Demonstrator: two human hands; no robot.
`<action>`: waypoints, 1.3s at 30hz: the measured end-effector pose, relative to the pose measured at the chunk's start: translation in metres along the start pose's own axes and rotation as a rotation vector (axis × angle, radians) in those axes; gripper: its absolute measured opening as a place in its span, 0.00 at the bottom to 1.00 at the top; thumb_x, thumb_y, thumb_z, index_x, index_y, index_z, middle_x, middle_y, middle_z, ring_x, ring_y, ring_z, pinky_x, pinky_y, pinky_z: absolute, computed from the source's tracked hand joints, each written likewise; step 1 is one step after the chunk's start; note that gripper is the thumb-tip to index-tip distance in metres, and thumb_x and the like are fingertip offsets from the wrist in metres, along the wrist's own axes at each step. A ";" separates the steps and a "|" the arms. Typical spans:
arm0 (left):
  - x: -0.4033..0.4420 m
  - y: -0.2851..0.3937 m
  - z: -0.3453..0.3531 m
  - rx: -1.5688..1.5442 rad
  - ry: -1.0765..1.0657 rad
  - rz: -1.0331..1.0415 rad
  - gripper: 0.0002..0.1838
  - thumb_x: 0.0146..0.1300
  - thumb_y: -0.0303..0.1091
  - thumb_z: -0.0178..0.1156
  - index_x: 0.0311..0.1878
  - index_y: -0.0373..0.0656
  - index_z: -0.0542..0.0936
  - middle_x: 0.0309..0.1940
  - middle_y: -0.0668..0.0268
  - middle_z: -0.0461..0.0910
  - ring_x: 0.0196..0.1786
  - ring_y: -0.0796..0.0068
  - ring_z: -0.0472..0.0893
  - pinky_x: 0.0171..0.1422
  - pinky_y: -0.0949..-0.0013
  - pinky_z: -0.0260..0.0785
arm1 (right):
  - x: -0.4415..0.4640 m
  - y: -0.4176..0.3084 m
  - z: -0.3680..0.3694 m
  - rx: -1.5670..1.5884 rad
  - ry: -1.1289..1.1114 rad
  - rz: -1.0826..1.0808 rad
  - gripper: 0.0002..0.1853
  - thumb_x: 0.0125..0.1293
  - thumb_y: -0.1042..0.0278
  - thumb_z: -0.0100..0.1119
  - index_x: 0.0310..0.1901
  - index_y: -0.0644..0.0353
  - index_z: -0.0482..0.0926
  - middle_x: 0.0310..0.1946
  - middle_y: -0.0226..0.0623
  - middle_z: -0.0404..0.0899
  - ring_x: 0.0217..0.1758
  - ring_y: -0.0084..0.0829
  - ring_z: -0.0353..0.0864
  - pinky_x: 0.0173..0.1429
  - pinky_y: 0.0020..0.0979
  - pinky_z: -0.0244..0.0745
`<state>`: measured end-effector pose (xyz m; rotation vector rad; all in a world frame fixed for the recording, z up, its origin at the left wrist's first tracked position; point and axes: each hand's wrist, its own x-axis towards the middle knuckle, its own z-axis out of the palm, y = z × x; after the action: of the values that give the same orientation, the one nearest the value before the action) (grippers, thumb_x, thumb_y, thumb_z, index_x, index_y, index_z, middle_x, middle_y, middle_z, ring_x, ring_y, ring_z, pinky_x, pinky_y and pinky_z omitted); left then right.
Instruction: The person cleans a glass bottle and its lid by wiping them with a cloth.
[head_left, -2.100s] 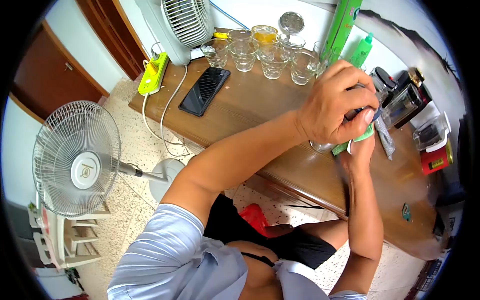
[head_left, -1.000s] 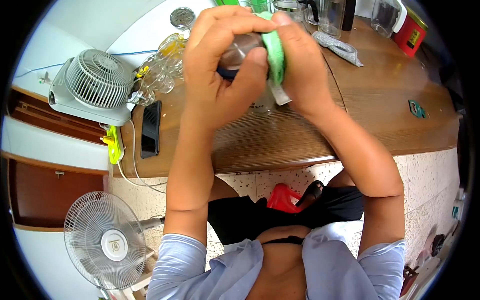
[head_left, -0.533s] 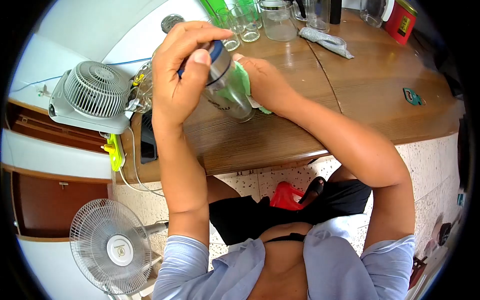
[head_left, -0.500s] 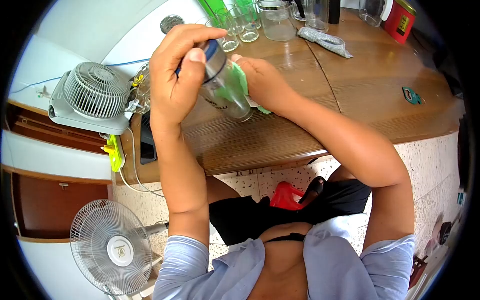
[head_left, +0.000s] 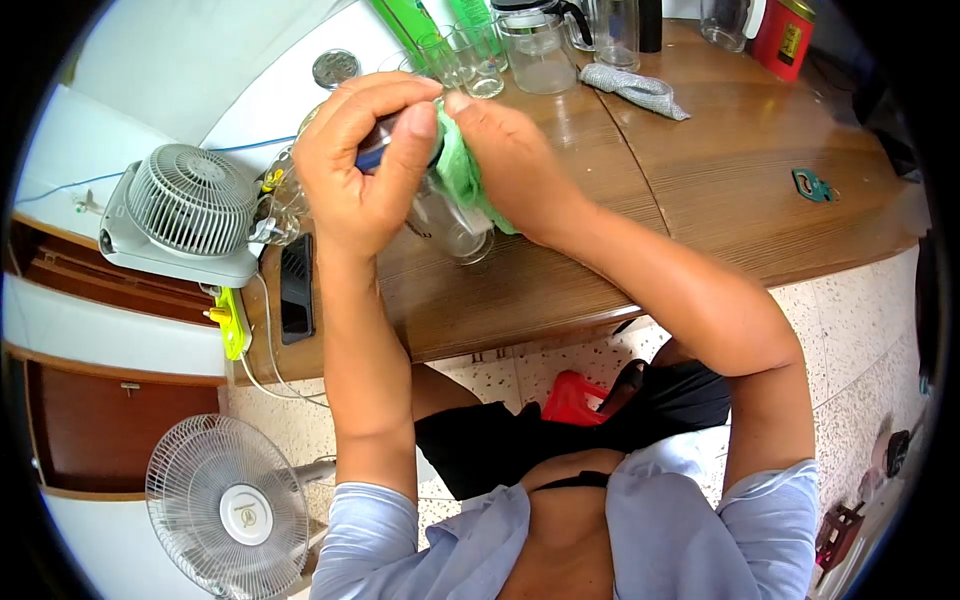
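A clear bottle (head_left: 455,235) with a dark blue and silver lid is tilted above the brown table (head_left: 560,190). Around its lid end my left hand (head_left: 355,165) is wrapped, with fingers over the top and thumb on the near side. My right hand (head_left: 515,165) pinches a green cloth (head_left: 458,165) and presses it against the bottle near the lid. Part of the lid is hidden behind the left fingers, and the cloth covers some of the bottle's side.
Several drinking glasses (head_left: 480,70) and a glass pot (head_left: 540,55) stand at the back. A grey cloth (head_left: 635,92), a red tin (head_left: 785,40) and a teal bottle opener (head_left: 815,186) are to the right. At left are a phone (head_left: 297,290), desk fan (head_left: 195,205) and standing fan (head_left: 240,510).
My right hand and the green cloth have moved up along the bottle toward the lid. The cloth is bunched more visibly now. My left hand keeps its hold on the lid end.
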<state>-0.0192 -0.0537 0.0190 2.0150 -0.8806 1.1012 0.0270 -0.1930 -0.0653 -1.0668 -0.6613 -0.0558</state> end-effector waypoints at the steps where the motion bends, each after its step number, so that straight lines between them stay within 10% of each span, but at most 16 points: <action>1: 0.000 0.001 0.003 0.007 -0.008 0.015 0.12 0.70 0.37 0.73 0.48 0.38 0.91 0.45 0.58 0.91 0.49 0.65 0.88 0.58 0.66 0.78 | 0.001 -0.013 0.002 0.085 0.024 -0.027 0.26 0.90 0.50 0.46 0.43 0.67 0.81 0.38 0.30 0.82 0.42 0.22 0.75 0.48 0.33 0.74; 8: -0.005 0.000 0.030 -0.096 0.171 0.117 0.24 0.73 0.44 0.72 0.64 0.38 0.85 0.60 0.54 0.83 0.62 0.61 0.82 0.66 0.60 0.76 | -0.003 -0.043 0.007 -0.016 0.085 -0.206 0.28 0.91 0.47 0.42 0.55 0.66 0.83 0.43 0.29 0.83 0.47 0.21 0.77 0.58 0.29 0.75; 24: -0.007 -0.001 0.020 -0.698 0.016 -0.548 0.45 0.70 0.48 0.65 0.83 0.35 0.64 0.72 0.44 0.75 0.78 0.55 0.73 0.82 0.54 0.68 | 0.004 -0.004 -0.017 0.221 -0.163 0.486 0.19 0.89 0.55 0.49 0.55 0.61 0.84 0.45 0.30 0.85 0.46 0.22 0.81 0.53 0.31 0.77; 31: -0.008 0.003 0.028 -0.699 -0.063 -0.675 0.70 0.53 0.65 0.79 0.88 0.36 0.53 0.79 0.47 0.65 0.81 0.54 0.68 0.84 0.54 0.61 | 0.016 -0.044 -0.016 0.426 -0.024 0.028 0.15 0.88 0.59 0.50 0.56 0.62 0.82 0.46 0.29 0.82 0.51 0.21 0.79 0.59 0.30 0.75; 39: -0.005 0.014 0.019 -0.827 -0.145 -0.785 0.75 0.50 0.66 0.82 0.88 0.34 0.50 0.75 0.54 0.72 0.75 0.60 0.77 0.80 0.57 0.70 | 0.011 -0.052 -0.012 -0.519 -0.009 -0.536 0.27 0.88 0.42 0.47 0.66 0.61 0.75 0.64 0.44 0.74 0.68 0.49 0.67 0.74 0.49 0.62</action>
<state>-0.0247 -0.0754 0.0096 1.4867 -0.4083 0.0993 0.0235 -0.2262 -0.0228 -1.3554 -0.9560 -0.7186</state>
